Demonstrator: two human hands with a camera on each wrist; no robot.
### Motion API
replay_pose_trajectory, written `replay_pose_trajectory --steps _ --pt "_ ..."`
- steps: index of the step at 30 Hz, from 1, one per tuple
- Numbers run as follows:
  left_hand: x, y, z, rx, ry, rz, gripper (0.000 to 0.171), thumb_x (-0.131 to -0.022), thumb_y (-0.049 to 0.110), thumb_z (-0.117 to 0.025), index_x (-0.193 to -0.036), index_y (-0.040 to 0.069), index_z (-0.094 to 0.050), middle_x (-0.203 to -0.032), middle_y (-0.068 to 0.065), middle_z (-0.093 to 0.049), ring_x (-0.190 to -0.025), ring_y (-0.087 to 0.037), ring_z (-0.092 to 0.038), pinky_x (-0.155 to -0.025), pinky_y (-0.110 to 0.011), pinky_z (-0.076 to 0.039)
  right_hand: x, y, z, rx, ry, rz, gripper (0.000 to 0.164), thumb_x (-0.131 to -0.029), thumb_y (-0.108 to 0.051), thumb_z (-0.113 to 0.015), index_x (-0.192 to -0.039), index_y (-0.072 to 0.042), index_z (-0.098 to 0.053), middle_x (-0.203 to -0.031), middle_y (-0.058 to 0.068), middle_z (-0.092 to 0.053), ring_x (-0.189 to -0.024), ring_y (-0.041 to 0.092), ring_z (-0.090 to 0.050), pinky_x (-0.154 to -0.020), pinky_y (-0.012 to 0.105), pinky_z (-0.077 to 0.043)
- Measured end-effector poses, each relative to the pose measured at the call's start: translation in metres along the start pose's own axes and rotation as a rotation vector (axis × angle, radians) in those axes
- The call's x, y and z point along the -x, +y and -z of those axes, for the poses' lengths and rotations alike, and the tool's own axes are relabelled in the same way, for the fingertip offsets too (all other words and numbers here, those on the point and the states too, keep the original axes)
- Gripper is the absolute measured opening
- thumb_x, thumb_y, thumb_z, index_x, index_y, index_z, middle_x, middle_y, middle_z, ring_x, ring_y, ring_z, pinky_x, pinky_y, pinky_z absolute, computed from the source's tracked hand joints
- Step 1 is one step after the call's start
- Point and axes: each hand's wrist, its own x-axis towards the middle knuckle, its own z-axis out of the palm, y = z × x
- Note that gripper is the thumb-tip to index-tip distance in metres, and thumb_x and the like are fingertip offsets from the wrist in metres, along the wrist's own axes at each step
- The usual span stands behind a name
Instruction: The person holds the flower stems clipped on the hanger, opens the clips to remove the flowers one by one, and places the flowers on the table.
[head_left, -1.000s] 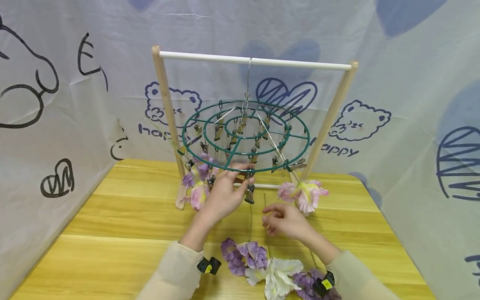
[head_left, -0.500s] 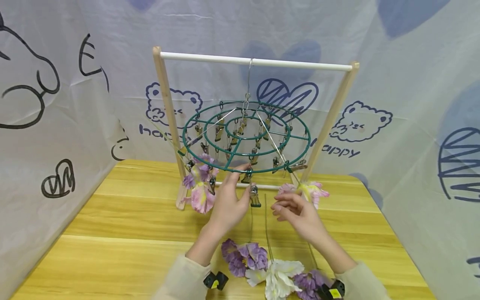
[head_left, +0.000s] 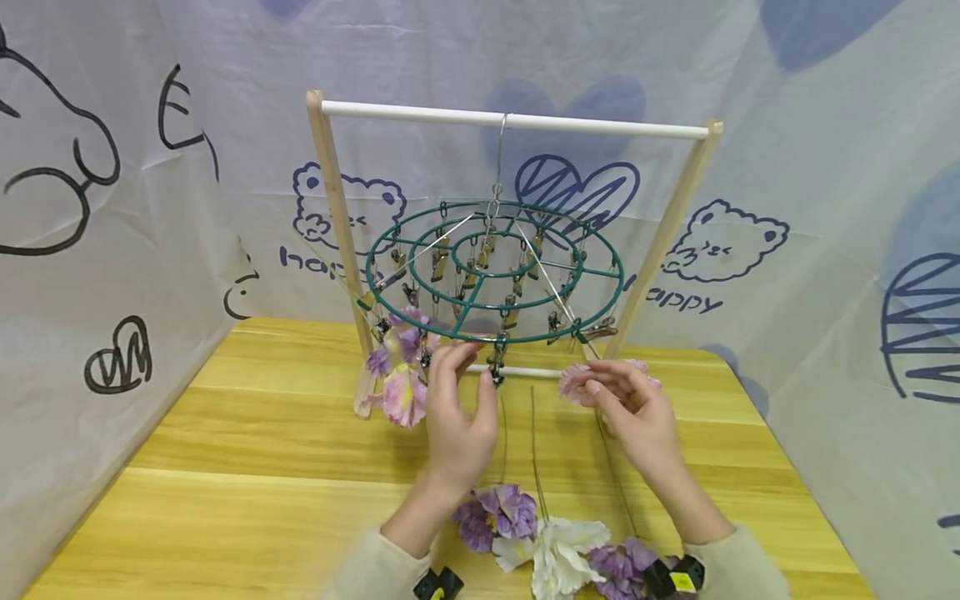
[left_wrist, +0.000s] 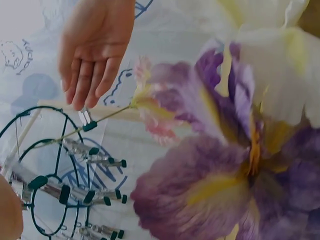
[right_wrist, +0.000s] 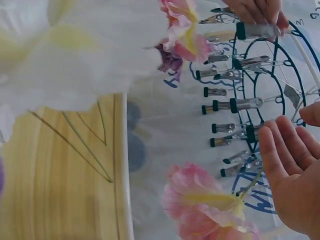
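Just beside loosely spread hands (head_left: 459, 433) (head_left: 641, 417), green clip ring (head_left: 532, 338); around, flowers (head_left: 558, 557); behind, wooden frame (head_left: 671, 217)

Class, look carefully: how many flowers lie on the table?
3: left purple flower, white flower in the middle, right purple flower, partly covered. Others may be hidden.

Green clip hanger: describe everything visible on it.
The green clip hanger has three concentric rings, seemingly coated wire, joined by spokes. Pale cords rise from the rim towards a metal hook over a white bar; it hangs roughly level. Metal clips with green tips dangle from the rings. Flower stems are clipped at its left and right edges. The left hand is at the front rim; whether its fingers touch it is unclear.
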Motion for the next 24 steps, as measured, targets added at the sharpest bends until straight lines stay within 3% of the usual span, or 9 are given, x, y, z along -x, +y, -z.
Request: replay_pose_trajectory --steps 5,11,15,17,24 --pt "0.0 0.005 -0.004 -0.013 0.101 -0.17 0.032 -0.091 -0.012 -0.054 -0.123 -0.012 -0.057 -0.12 -0.025 -0.057 -0.112 -0.037 -0.056 -0.106 -0.036 -0.049 -0.004 -0.003 0.005 -0.023 0.079 0.017 0.025 -0.101 0.005 -0.063 -0.125 0.012 -0.062 -0.108 0.002 -0.076 -0.096 0.016 -0.073 -0.081 0.026 -0.063" --pt "-0.005 0.007 -0.011 -0.037 0.085 -0.365 0.028 -0.088 -0.014 -0.051 -0.115 -0.012 -0.059 -0.113 -0.025 -0.058 -0.103 -0.036 -0.057 -0.087 -0.033 -0.053 -0.013 -0.008 0.012 -0.067 0.168 0.099 0.023 -0.1 0.007 -0.062 -0.121 0.017 -0.061 -0.106 0.004 -0.076 -0.094 0.015 -0.073 -0.084 0.022 -0.061" --pt "-0.008 0.005 -0.018 -0.08 0.018 -0.524 0.023 -0.093 -0.01 -0.049 -0.114 -0.012 -0.058 -0.11 -0.026 -0.058 -0.098 -0.035 -0.058 -0.081 -0.035 -0.056 -0.021 -0.013 0.02 -0.056 0.223 0.124 0.023 -0.1 0.005 -0.063 -0.121 0.017 -0.061 -0.106 0.003 -0.076 -0.098 0.015 -0.072 -0.088 0.021 -0.059" --pt "-0.009 0.003 -0.021 -0.093 -0.041 -0.569 0.022 -0.095 -0.008 -0.048 -0.115 -0.012 -0.057 -0.11 -0.024 -0.058 -0.095 -0.033 -0.059 -0.08 -0.034 -0.057 -0.025 -0.014 0.024 -0.018 0.245 0.125 0.023 -0.101 0.004 -0.064 -0.121 0.016 -0.062 -0.107 0.002 -0.076 -0.1 0.014 -0.071 -0.09 0.02 -0.058" --pt "-0.007 -0.005 -0.032 -0.131 -0.313 -0.524 0.028 -0.096 -0.004 -0.05 -0.124 -0.005 -0.055 -0.113 -0.016 -0.06 -0.087 -0.022 -0.065 -0.071 -0.016 -0.056 -0.039 -0.011 0.039 0.141 0.256 0.124 0.023 -0.101 0.003 -0.063 -0.123 0.01 -0.065 -0.114 -0.004 -0.074 -0.107 0.011 -0.069 -0.094 0.018 -0.055"
